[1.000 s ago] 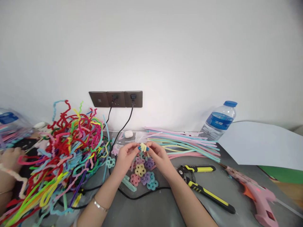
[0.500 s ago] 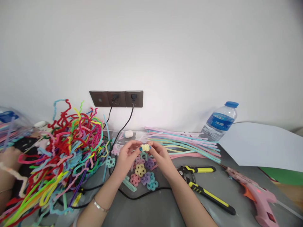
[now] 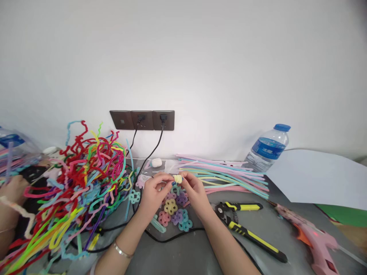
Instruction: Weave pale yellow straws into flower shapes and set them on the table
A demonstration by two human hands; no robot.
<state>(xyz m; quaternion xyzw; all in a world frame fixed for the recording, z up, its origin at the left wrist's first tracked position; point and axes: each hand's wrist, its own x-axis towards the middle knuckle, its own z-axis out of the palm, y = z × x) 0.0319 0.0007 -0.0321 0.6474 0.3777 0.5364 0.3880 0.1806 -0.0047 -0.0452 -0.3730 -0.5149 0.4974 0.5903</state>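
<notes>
From where I'm standing, the small yellow coil [image 3: 178,178] is sitting right between the person's two hands, near the middle of the frame and a little below its centre, raised in front of their fingers rather than lying on the counter [image 3: 180,258]. Its long axis seems to be running roughly left to right, from one set of fingertips toward the other, though at this size I'm not able to trace the single turns. The left hand [image 3: 155,194] is pinching it from the left side, thumb and fingertips closed on that end; the right hand [image 3: 195,194] is pinching the opposite end in the same way. Neither is standing nearer, since both are touching the coil, and I'm seeing hardly any gap between the two grips. Just below, at the lower middle, a cluster of looped flowers [image 3: 171,206] is lying on the counter, the yellow one almost straight under the coil. Straight stems [image 3: 228,173] are stretching away to the right of the fingers, while the pliers [image 3: 255,239] are lying beside the right forearm, handles spread. The tangled pile [image 3: 93,177] is filling the left of the frame, and another person's hand [image 3: 13,193] is resting beyond it at the far left edge.
</notes>
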